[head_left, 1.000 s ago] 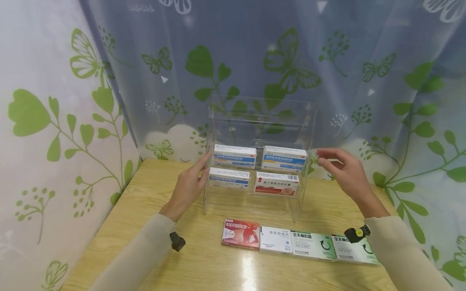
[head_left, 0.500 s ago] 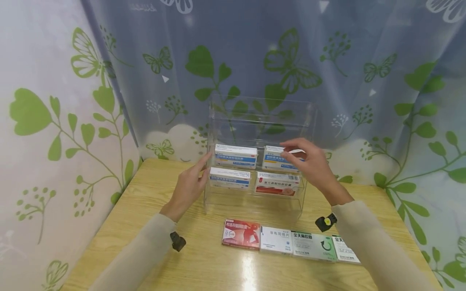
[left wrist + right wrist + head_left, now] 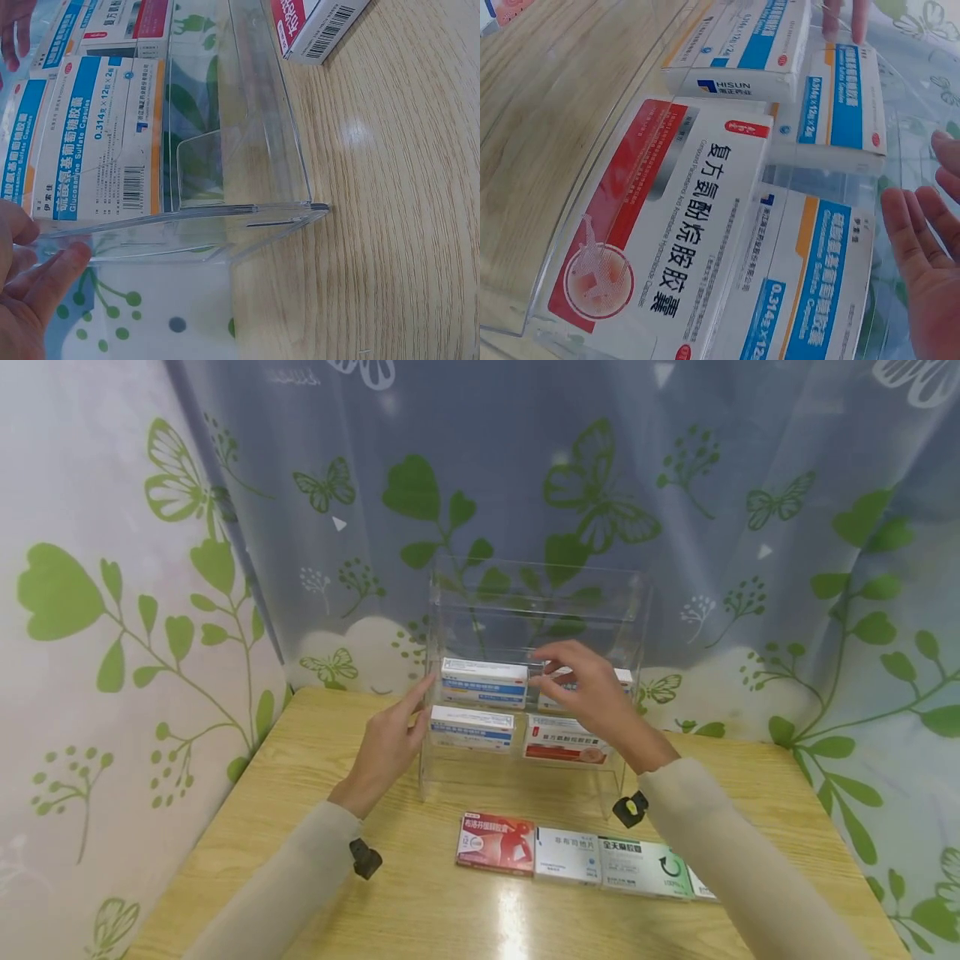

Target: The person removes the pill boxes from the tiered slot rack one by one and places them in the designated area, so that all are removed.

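A clear stand (image 3: 622,639) (image 3: 274,150) holds four medicine boxes in two rows. In its upper row are two blue-and-white boxes (image 3: 483,689) (image 3: 844,105); the lower row has another blue-and-white box (image 3: 472,732) (image 3: 105,142) and a red-and-white box (image 3: 558,750) (image 3: 667,225). My left hand (image 3: 386,752) (image 3: 30,285) touches the stand's left side panel with extended fingers. My right hand (image 3: 596,697) (image 3: 930,262) hovers over the upper right box, partly covering it in the head view, with thumb and fingers apart and nothing between them.
A row of boxes lies flat on the wooden table (image 3: 300,827) before the stand: a red one (image 3: 497,845), a white one (image 3: 567,857) and green-and-white ones (image 3: 645,867), the rightmost partly under my right sleeve. A patterned curtain (image 3: 495,452) hangs behind.
My right hand has moved left from beside the stand's right side, across the upper right box, to near the gap between the upper boxes. My left hand has stayed in place.
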A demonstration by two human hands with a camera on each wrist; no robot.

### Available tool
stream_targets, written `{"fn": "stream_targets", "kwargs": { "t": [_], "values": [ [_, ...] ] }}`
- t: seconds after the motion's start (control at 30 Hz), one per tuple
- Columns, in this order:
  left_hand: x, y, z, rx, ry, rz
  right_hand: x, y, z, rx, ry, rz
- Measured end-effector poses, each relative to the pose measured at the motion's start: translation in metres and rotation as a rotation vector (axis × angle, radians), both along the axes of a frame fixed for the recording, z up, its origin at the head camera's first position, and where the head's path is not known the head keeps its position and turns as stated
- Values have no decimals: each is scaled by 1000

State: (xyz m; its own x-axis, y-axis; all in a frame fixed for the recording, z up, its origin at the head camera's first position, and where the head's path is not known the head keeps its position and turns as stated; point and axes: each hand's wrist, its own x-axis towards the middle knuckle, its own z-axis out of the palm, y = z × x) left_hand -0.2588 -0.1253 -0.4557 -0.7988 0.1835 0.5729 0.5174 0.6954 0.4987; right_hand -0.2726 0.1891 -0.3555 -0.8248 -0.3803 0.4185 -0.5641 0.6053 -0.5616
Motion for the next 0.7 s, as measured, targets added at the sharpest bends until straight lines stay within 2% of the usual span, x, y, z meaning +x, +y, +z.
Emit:
{"fn": "stream_targets", "kwargs": {
  "t": [0.3, 0.7],
  "values": [
    [2, 0, 2, 0, -5, -7, -7, -15, -6, 66, -58, -15],
    [2, 0, 2, 4, 5, -11, -8, -23, -12, 135, -67, -66]
  ]
}}
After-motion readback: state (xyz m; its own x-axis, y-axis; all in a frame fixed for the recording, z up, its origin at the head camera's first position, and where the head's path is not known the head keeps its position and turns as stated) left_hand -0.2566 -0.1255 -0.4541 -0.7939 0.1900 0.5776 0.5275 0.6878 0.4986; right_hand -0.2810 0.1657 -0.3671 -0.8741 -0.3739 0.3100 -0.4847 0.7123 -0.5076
